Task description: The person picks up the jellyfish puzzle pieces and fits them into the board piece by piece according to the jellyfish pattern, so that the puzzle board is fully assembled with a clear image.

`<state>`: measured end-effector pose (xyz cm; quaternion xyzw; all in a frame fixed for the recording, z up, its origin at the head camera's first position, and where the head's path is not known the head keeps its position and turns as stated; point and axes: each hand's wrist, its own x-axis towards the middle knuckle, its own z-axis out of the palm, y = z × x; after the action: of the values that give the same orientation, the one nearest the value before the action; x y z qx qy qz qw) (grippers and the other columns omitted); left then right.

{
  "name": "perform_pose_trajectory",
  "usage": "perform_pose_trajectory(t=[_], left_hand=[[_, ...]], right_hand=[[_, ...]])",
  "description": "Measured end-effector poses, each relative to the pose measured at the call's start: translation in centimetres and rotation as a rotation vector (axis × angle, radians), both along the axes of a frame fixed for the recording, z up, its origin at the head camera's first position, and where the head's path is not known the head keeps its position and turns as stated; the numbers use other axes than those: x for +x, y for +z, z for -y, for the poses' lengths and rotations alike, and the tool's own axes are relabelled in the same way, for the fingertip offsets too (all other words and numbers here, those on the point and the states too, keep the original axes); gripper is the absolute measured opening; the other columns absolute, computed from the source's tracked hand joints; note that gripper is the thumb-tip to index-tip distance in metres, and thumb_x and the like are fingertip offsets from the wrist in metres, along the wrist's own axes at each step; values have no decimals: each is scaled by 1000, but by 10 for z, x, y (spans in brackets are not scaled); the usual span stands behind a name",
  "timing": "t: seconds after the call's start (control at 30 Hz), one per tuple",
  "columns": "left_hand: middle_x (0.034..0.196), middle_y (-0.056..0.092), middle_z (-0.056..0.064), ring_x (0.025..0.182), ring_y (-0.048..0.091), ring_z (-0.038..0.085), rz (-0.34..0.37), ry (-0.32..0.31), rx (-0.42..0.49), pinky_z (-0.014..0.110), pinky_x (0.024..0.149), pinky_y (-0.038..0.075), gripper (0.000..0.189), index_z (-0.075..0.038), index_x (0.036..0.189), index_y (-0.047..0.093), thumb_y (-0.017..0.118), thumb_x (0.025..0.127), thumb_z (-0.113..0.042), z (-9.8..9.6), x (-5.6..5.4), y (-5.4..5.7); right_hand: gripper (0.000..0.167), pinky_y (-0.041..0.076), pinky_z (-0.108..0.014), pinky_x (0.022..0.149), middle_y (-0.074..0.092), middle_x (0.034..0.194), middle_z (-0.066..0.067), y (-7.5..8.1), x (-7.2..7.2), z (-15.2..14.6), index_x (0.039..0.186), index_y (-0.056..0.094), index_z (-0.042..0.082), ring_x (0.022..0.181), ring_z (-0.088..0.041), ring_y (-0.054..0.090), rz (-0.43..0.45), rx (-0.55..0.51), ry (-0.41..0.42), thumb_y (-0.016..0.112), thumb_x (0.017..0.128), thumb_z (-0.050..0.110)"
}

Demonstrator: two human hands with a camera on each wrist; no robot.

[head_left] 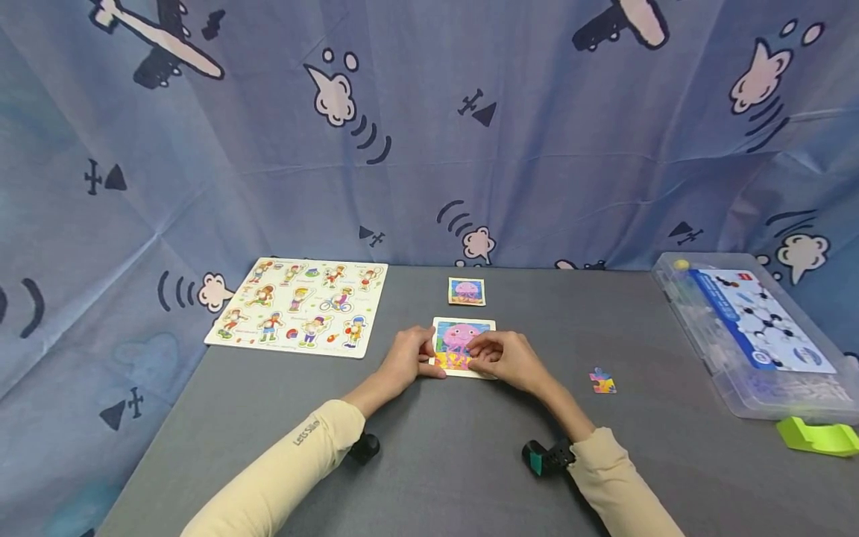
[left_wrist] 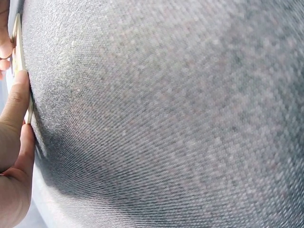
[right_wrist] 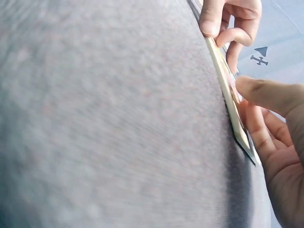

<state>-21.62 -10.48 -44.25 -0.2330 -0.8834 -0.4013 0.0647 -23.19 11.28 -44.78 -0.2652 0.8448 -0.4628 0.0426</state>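
Note:
A small square jigsaw puzzle [head_left: 452, 361] with a pink jellyfish picture and a pale frame lies on the grey table, between both hands. My left hand [head_left: 408, 355] grips the frame's left side, thumb at the lower left corner and fingers higher up. With curled fingers, my right hand [head_left: 511, 361] pinches a puzzle piece at the puzzle's right part; the hand covers most of it. In the right wrist view, the right thumb and fingertips touch the puzzle's upper face near the frame [right_wrist: 227, 90]. A loose puzzle piece [head_left: 602, 381], yellow, pink and blue, lies right of the right hand.
Behind the puzzle lies a small jellyfish picture card [head_left: 466, 291]. A white board with sports figures [head_left: 295, 307] lies at the back left. At the right are a clear plastic case [head_left: 758, 335] and a lime-green holder [head_left: 817, 437]. A patterned curtain [head_left: 416, 149] hangs behind the table.

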Motion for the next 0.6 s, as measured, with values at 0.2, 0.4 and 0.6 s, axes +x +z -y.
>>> perform_pose_trajectory(t=[0.2, 0.4, 0.6], left_hand=[[66, 48, 10, 59, 32, 2, -15, 2, 2, 19, 54, 32, 38, 4, 68, 53, 88, 64, -8, 0, 0, 3], [66, 48, 13, 59, 30, -1, 0, 3, 9, 19, 54, 33, 38, 5, 67, 52, 88, 62, -5, 0, 2, 5], [67, 49, 14, 60, 35, 7, 39, 4, -14, 20, 53, 33, 37, 6, 69, 53, 88, 64, -6, -4, 4, 4]], right_hand=[[12, 50, -21, 59, 68, 76, -2, 3, 0, 4, 88, 71, 0, 67, -7, 60, -41, 38, -10, 77, 78, 1], [12, 50, -20, 60, 68, 78, -5, 3, 1, 5, 89, 70, -1, 68, -8, 60, -25, 32, -7, 76, 78, 0], [23, 52, -19, 66, 69, 90, -18, -6, 4, -11, 102, 67, -10, 76, -11, 64, 106, -196, -45, 74, 81, -2]])
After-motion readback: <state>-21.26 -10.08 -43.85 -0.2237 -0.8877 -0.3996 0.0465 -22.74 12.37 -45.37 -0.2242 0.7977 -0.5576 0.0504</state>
